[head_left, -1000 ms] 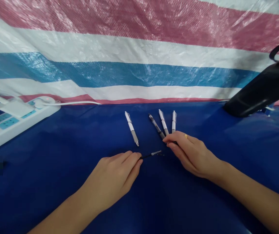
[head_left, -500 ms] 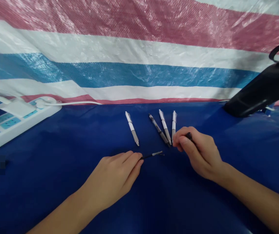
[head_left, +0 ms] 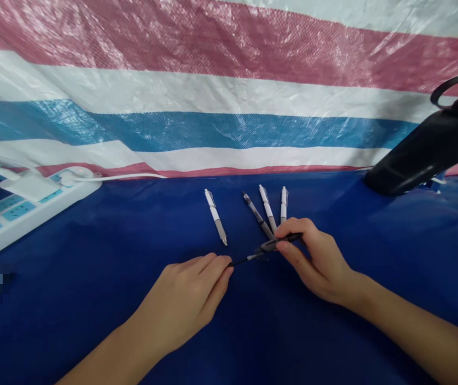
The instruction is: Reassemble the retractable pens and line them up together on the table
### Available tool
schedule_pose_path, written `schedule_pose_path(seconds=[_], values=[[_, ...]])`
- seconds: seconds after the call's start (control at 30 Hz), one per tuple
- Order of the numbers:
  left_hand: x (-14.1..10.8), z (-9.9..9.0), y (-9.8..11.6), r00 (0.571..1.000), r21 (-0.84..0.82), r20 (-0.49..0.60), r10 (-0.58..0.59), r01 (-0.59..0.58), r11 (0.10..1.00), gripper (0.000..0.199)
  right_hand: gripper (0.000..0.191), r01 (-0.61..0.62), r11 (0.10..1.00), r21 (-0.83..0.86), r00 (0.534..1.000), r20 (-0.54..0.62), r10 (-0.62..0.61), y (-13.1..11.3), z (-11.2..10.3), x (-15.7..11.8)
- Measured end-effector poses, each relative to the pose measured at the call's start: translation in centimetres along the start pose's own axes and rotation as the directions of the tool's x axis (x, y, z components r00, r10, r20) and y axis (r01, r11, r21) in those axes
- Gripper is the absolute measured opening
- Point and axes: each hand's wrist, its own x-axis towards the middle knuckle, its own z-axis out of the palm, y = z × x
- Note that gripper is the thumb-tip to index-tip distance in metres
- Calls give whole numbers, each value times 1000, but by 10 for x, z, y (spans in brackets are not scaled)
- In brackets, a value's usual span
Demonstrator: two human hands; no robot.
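Note:
My left hand [head_left: 196, 289] is closed, pinching a thin black pen refill [head_left: 240, 262] with a pale tip that points right. Opposite it, my right hand [head_left: 312, 262] grips a dark pen barrel [head_left: 269, 245] between thumb and fingers. The barrel's grey end meets or overlaps the refill's tip; I cannot tell whether one is inside the other. Just beyond the right fingers lie a dark clear-bodied pen [head_left: 256, 213] and two white-and-grey pens, one in the middle [head_left: 266, 206] and one at the right [head_left: 284, 203], their lower ends partly hidden.
Another white-and-grey pen [head_left: 215, 216] lies apart on the blue table [head_left: 152, 224]. A white power strip [head_left: 32, 208] with a plug and cable is at the left. A black bottle [head_left: 421, 149] stands at the right back, before a striped plastic sheet [head_left: 229, 91].
My right hand has turned and brought the dark barrel left to the refill's tip, so the barrel's grey end now shows. My left hand has stayed nearly still. The view has tilted slightly upward.

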Motion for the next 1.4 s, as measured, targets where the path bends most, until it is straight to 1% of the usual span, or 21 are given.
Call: schedule_pose_path(seconds=[0.17,0.23,0.43,0.53,0.77,0.93,1.0,1.07,1.17,1.3,1.4], values=[[2,-3,2,999,-7,37,-33,33,999,23,6,-37,997,-73,994,-101,29,4,0,0],[2,-4,2,999,-11,28,-45,46,999,23,5,-40,995,-88,992,-121,30,4,0,1],[2,-4,1,998,-16,1,-57,57,998,23,5,-94,995,-41,983,-162,86,4,0,0],[1,-2,0,999,-7,-6,-49,49,999,23,4,-79,997,-26,989,-128,75,4,0,1],[1,-1,-1,997,-2,-54,-47,47,999,21,5,4,999,-38,999,-45,-6,7,-2,3],[1,-1,0,996,6,-88,-24,25,1000,21,7,41,999,31,999,31,-42,7,-2,3],[1,0,0,994,11,-110,1,0,1000,20,10,39,998,50,997,68,-42,7,-2,3],[1,1,0,990,28,-133,36,-32,999,20,14,43,997,62,989,138,-51,5,-1,3],[1,3,0,980,69,-167,108,-98,993,19,17,94,994,63,965,239,-107,5,2,3],[-1,5,-1,961,144,-179,212,-187,972,23,19,209,977,44,945,248,-213,6,6,1],[-3,5,0,955,177,-166,247,-217,960,29,17,302,953,-8,922,255,-290,5,8,-1]])
